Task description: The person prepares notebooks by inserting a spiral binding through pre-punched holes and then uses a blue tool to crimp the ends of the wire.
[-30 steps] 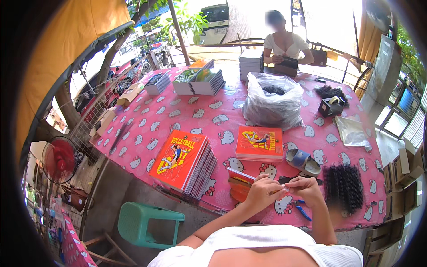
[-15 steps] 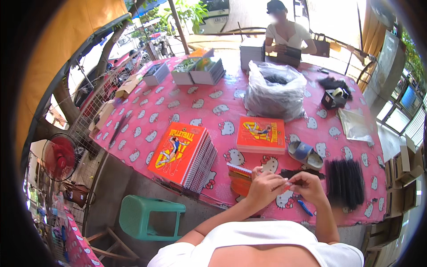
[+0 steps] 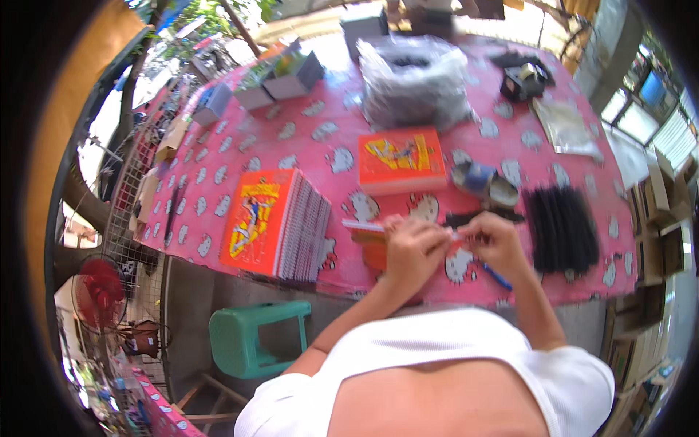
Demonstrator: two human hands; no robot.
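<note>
My left hand (image 3: pixel 416 251) is closed on an orange-covered notebook (image 3: pixel 373 251) at the table's near edge, its white page edges turned up. My right hand (image 3: pixel 499 239) pinches at the notebook's right end, close to the left fingertips. Whatever small piece sits between the right fingers is too blurred to make out. Just below the right hand lies a slim blue tool (image 3: pixel 497 277). Some black strips (image 3: pixel 466 218) lie behind the hands, and a bundle of thin black rods (image 3: pixel 561 229) is to their right.
Orange spiral notebooks stand in a stack (image 3: pixel 273 222) at left; another orange pile (image 3: pixel 402 160) lies ahead beside a blue-grey slipper (image 3: pixel 484 182). Farther back are a filled plastic bag (image 3: pixel 415 84), a tape dispenser (image 3: pixel 523 81) and more book piles (image 3: pixel 280 76). A green stool (image 3: pixel 258 339) stands below.
The view has tipped downward, so the table sits higher in the picture and the person across is mostly cut off. Both hands stay together at the notebook's right end.
</note>
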